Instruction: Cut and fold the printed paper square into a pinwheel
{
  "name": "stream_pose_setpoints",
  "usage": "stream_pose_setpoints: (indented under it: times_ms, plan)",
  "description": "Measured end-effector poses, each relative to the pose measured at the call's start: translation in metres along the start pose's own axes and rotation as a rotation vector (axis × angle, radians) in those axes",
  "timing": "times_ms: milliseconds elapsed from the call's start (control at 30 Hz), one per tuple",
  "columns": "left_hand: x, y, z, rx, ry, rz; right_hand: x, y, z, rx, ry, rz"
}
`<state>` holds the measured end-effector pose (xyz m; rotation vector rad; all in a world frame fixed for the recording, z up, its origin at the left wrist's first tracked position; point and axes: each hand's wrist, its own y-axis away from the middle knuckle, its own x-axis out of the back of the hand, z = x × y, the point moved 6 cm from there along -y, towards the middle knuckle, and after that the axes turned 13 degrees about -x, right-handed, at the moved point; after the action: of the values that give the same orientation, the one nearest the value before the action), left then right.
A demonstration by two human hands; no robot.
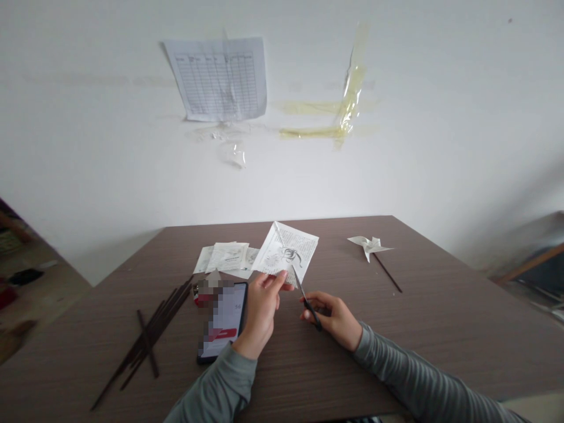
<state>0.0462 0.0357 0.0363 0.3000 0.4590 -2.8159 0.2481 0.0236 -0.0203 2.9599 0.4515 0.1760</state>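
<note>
Left hand stood upright on its wrist, thumb and fingers pinched together on the lower corner of a square of thin white paper, printed with black text and a line drawing, which it held tilted above the tabletop. Right hand lay at 3 o'clock from the left, its fingers curled around a pair of slim black scissors. Their narrow blades pointed toward 11 o'clock, and the tips reached the square's lower edge. Ribbed grey sleeves covered both forearms.

The tabletop was brown, with a fine wood grain. A black smartphone with a pixelated screen lay just beside the left hand at 9 o'clock, and a bundle of thin, dark sticks lay farther out in the same direction. Loose printed paper pieces sat at 9 o'clock from the held square. At 3 o'clock from it lay a small white paper pinwheel on a dark stick. Above, a ruled grid sheet was fixed to the white wall beside yellowed tape strips.
</note>
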Motion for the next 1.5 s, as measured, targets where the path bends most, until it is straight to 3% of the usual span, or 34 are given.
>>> stream_pose_setpoints:
  times_ms: [1500]
  plan:
    - [0.000,0.003,-0.004,0.049,-0.030,-0.042,0.000,0.005,-0.011,-0.010,-0.001,0.035]
